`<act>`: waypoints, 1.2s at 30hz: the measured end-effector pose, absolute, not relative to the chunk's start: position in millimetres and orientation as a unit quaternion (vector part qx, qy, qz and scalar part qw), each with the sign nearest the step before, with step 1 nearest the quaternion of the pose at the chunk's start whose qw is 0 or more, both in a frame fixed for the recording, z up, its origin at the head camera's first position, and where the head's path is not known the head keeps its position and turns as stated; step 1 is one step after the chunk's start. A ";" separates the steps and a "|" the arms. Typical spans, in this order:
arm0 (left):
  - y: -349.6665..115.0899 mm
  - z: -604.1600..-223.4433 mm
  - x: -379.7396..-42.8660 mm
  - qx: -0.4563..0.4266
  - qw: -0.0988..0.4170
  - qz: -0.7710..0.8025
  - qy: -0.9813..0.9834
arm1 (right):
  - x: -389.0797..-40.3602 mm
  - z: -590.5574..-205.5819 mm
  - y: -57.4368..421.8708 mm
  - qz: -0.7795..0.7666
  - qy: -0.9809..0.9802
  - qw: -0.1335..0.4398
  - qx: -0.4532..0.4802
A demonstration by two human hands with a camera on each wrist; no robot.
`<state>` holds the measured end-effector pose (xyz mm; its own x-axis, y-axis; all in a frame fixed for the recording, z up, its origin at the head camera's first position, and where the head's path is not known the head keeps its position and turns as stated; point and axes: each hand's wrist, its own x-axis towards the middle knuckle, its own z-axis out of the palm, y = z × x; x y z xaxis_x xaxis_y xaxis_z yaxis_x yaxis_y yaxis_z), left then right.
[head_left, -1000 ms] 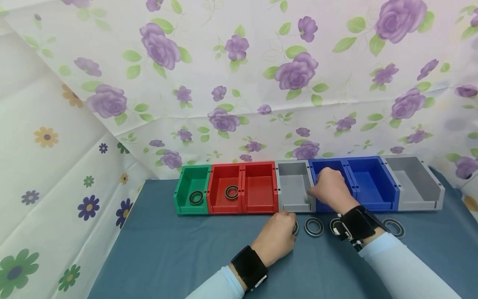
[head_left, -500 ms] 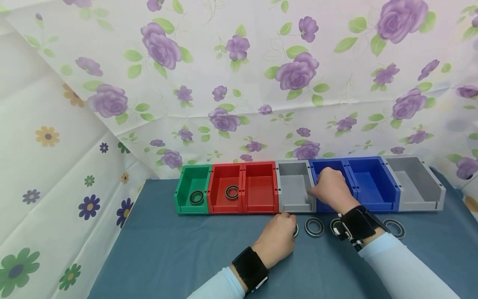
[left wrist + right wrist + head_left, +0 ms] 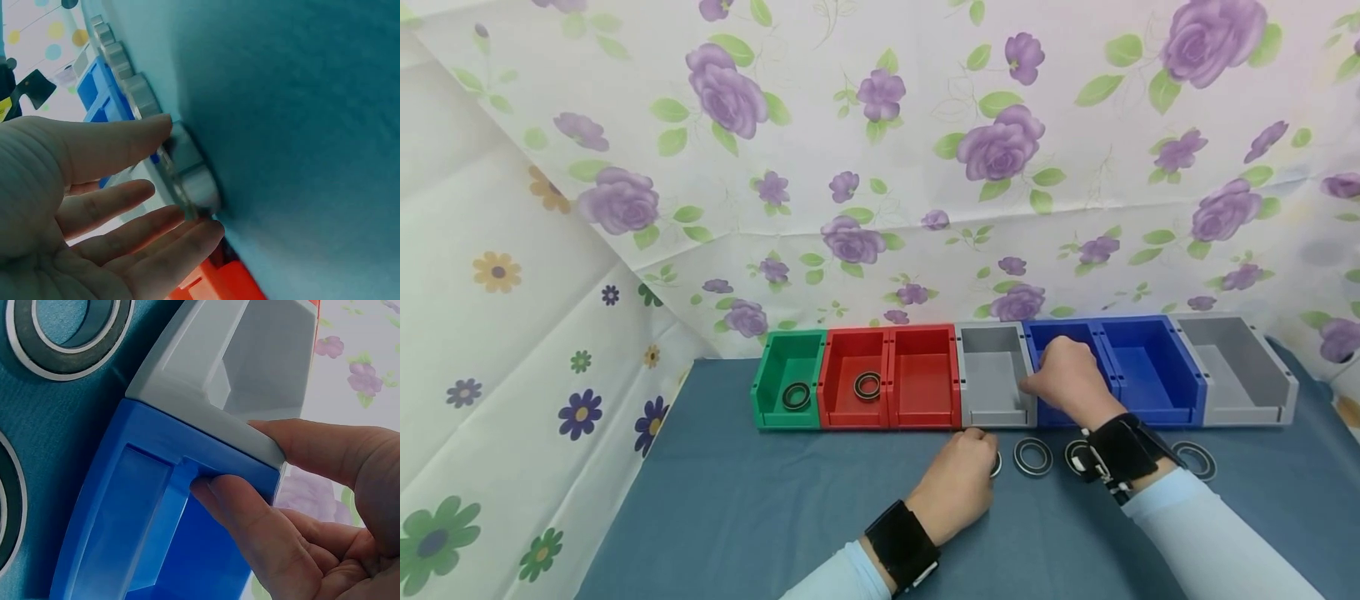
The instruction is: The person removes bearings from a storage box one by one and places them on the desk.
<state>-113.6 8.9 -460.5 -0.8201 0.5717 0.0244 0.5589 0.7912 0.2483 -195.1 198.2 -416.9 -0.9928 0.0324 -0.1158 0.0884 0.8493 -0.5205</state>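
My left hand (image 3: 955, 483) is low over the cloth, thumb and fingertips around the rim of a ball bearing (image 3: 997, 465); much of that bearing is hidden in the head view. In the left wrist view the bearing (image 3: 199, 187) lies between thumb and fingertips, against the cloth. With thumb and forefinger my right hand (image 3: 1070, 379) pinches the adjoining side walls of a grey bin (image 3: 181, 369) and a blue bin (image 3: 119, 512). Another bearing (image 3: 1019, 457) lies between the hands. One more (image 3: 1070, 457) is partly covered by the right wrist strap.
Bins stand side by side at the back. The green bin (image 3: 790, 354) and the left red bin (image 3: 850, 354) each hold a bearing. A second red bin (image 3: 922, 375) and, rightward, a blue bin (image 3: 1142, 367) and grey bin (image 3: 1213, 358) complete the row. A bearing (image 3: 1212, 461) lies far right.
Both hands keep their places and grips. The whole head view shifts very slightly; bearings and bins stay put relative to one another.
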 end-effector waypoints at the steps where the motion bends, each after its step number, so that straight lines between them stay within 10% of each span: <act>1: 7.9 -459.1 -113.8 0.298 0.023 0.129 0.946 | -195.1 -417.1 198.1 -0.273 0.960 0.051 0.031; 36: -94.5 -432.9 -175.9 0.092 -0.092 0.213 0.968 | -195.6 -418.1 199.6 -0.276 0.959 0.055 0.035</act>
<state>-175.9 -94.5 -432.9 -0.9663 0.1392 0.2165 0.2171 0.8926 0.3952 -195.6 199.6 -418.1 -0.9915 0.0367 -0.1250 0.0976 0.8448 -0.5261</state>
